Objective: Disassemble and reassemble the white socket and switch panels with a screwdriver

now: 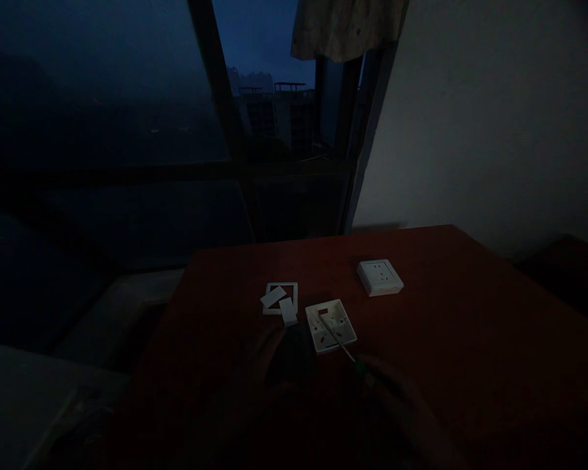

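In the head view, my right hand (389,385) is closed around a screwdriver (343,350) with a green part at its handle. Its thin shaft slants up and left over an open white socket back box (310,324) on the table. My left hand (264,356) is curled at the left side of a dark, block-like object (291,356), too dim to name. Just beyond it lies a white square frame (294,290). One white rectangular plate (273,297) rests across the frame, and a second plate (288,312) overlaps its lower right corner.
A white wall socket (381,277) on its box sits farther back on the right of the reddish-brown table (451,294). Behind the table are dark-framed windows (294,170) and a pale wall (480,130). The light is very low.
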The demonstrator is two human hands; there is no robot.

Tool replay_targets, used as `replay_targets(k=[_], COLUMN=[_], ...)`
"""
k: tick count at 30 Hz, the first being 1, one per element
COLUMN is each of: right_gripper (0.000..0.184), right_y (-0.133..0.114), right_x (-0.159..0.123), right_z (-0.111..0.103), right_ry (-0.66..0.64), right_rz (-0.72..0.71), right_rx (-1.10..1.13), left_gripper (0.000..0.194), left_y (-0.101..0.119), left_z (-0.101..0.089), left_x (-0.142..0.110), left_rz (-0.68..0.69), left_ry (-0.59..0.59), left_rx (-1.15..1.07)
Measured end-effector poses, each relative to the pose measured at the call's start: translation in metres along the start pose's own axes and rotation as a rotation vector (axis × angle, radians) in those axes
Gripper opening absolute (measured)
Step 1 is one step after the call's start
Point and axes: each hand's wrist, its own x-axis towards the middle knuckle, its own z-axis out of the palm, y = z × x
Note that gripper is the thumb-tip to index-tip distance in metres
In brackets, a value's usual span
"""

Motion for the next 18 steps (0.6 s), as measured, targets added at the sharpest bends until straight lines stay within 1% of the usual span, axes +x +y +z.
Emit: replay_targets(k=[3,6,9,12,15,18], right_gripper=[0.057,0.054,0.057,0.057,0.051,0.049], right_y=[-0.001,-0.01,-0.019,-0.024,-0.022,-0.019], right_x=[0.006,0.016,0.03,0.048,0.065,0.076], right_z=[0.002,0.002,0.0,0.0,0.004,0.01], right_ry=[0.105,0.206,0.245,0.271,0.251,0.267], right_rz=[0.019,-0.018,-0.05,-0.15,-0.25,-0.295], right_rx=[0.111,0.112,0.011,-0.102,-0.168,-0.2], left_gripper=[0.074,0.073,0.072,0.071,0.071,0.073], left_y=[0.003,0.006,0.007,0.003,0.0,0.004], left_z=[0.006,0.006,0.004,0.003,0.002,0.0], left_x=[-0.003,-0.001,-0.001,-0.002,-0.002,0.005], left_rz=[-0.003,0.023,0.018,0.012,0.033,0.062], left_ry=[0.048,0.074,0.091,0.127,0.208,0.28], left_rx=[0.002,0.005,0.063,0.115,0.096,0.061])
